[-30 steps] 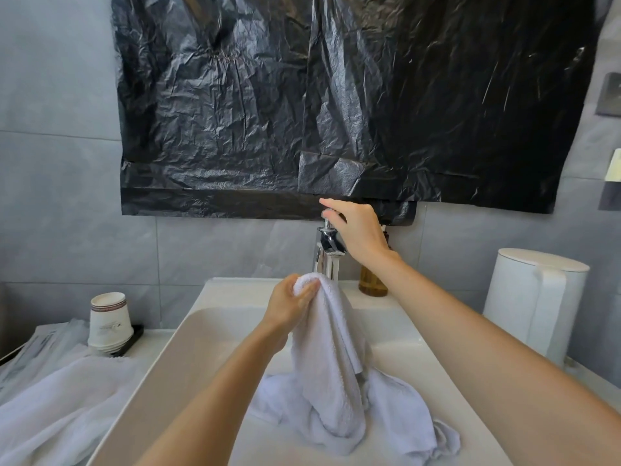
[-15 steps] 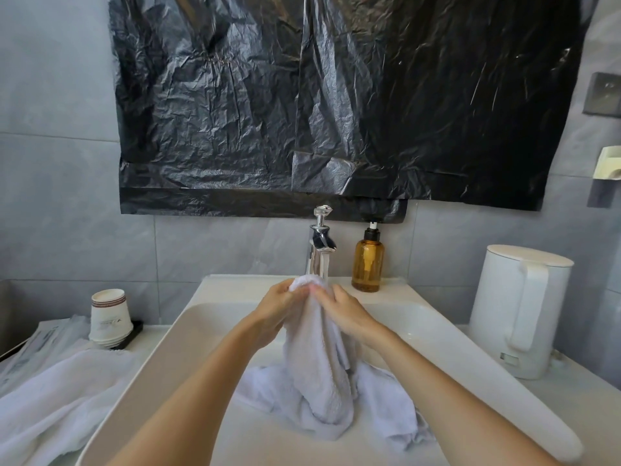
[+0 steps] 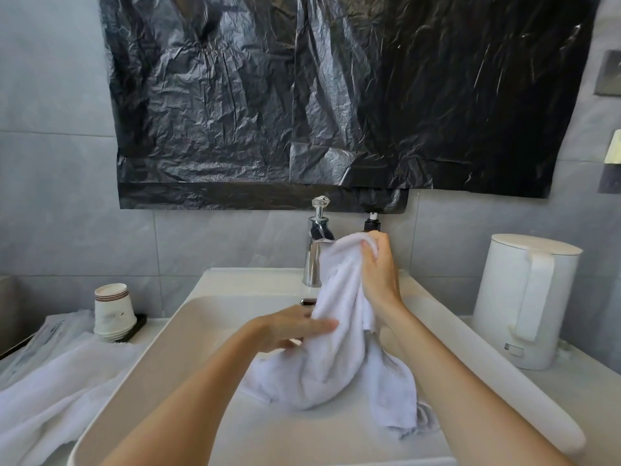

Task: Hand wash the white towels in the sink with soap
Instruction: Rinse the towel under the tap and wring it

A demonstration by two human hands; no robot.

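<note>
A white towel (image 3: 339, 351) hangs over the white sink (image 3: 201, 317), its lower folds lying in the basin. My right hand (image 3: 379, 274) grips the towel's top end, held up beside the chrome tap (image 3: 317, 250). My left hand (image 3: 289, 329) is lower, at the towel's left side, fingers nearly straight and touching the cloth. The soap bottle's black pump (image 3: 372, 225) shows just above my right hand; the bottle's body is hidden behind hand and towel. A second white towel (image 3: 57, 395) lies on the counter at the left.
A stack of paper cups (image 3: 112, 312) stands upside down left of the sink. A white electric kettle (image 3: 527, 301) stands on the counter at the right. Black plastic sheeting (image 3: 336, 95) covers the wall above the tap.
My right hand left the tap, took the towel's top and lifted it up and right. My left hand let go of the top and dropped to the towel's left side.
</note>
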